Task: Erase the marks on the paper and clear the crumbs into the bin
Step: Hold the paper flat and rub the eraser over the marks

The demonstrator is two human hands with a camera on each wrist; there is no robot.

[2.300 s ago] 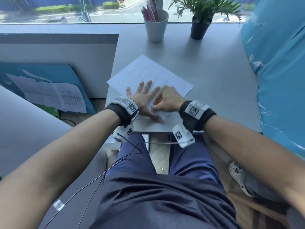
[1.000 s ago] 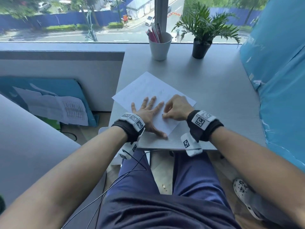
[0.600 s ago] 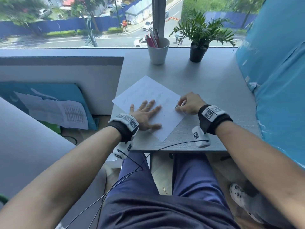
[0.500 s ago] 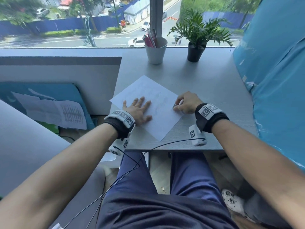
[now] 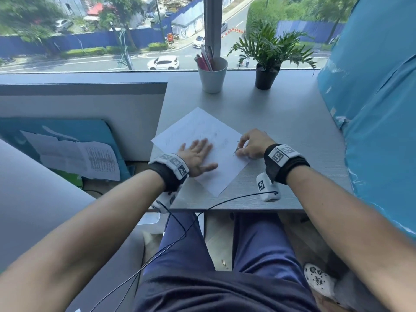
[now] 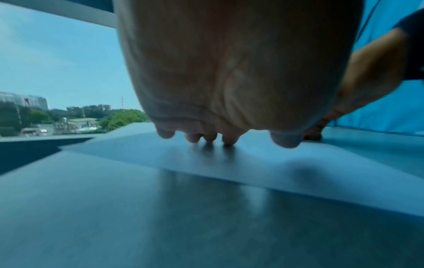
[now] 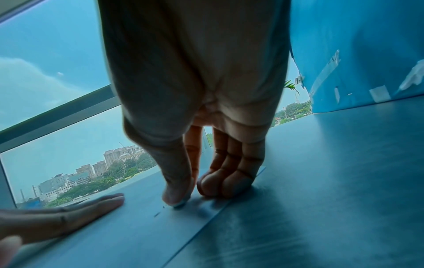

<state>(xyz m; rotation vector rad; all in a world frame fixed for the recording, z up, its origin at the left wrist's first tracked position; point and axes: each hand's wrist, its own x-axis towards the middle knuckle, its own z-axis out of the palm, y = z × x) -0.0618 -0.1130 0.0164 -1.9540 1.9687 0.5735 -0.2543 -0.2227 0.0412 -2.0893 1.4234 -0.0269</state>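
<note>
A white sheet of paper [image 5: 221,171] with faint pencil marks lies slanted on the grey desk [image 5: 292,131]. My left hand [image 5: 198,154] presses flat on its left part, fingers straight and spread; the left wrist view shows the fingertips [image 6: 228,140] on the paper [image 6: 252,168]. At the sheet's right edge my right hand [image 5: 252,144] pinches a small eraser [image 5: 237,150]. In the right wrist view the thumb and curled fingers [image 7: 229,185] hold the eraser [image 7: 180,204] tip-down on the paper [image 7: 128,235]. A few dark crumbs [image 7: 157,214] lie beside it.
A white cup of pens [image 5: 212,75] and a potted plant [image 5: 266,64] stand at the desk's far edge by the window. A blue sheet [image 5: 371,131] covers the right side. A grey partition [image 5: 90,113] rises left of the desk. No bin is recognisable.
My right hand has moved right with the eraser, from beside the left hand to the sheet's right edge. My left hand slid slightly left, still flat on the paper.
</note>
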